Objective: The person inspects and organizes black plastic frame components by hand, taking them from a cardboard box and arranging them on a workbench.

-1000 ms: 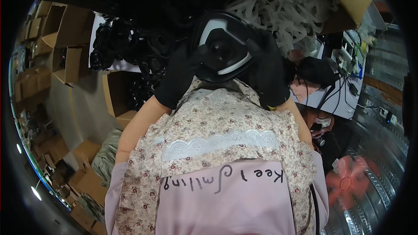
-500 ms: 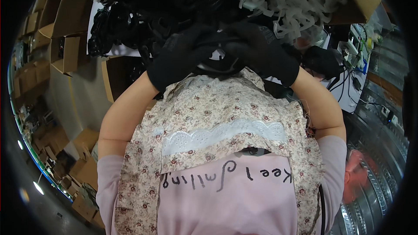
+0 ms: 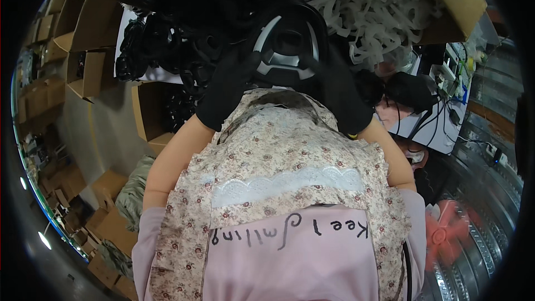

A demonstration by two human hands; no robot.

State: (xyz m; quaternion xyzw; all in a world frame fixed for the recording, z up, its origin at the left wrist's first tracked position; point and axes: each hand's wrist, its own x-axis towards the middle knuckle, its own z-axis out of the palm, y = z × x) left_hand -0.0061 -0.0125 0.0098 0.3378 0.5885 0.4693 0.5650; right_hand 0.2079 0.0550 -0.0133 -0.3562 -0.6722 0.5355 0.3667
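Note:
A black, ring-shaped part with silver trim, like a toy steering wheel (image 3: 285, 61), stands in front of me above my apron. Its silver face shows, and its rim rises beyond my hands. At its left side my left hand (image 3: 234, 78) grips it in a black glove. My right hand (image 3: 339, 81), gloved the same way, holds the opposite side. Dark glove against dark plastic hides most of the fingers. Just left of my left hand lies a pile of black plastic parts (image 3: 153, 44) on a white surface.
A cardboard box holds many translucent white curved strips (image 3: 373, 14) at the upper right. Black cables (image 3: 426, 122) and small gear cover the table's right side. An open carton (image 3: 146, 114) with black parts stands left. A red fan (image 3: 444, 234) is at lower right.
The wheel-like part has come up and tilted, so its silver-trimmed face now shows. My hands have moved apart from near its middle to its two sides.

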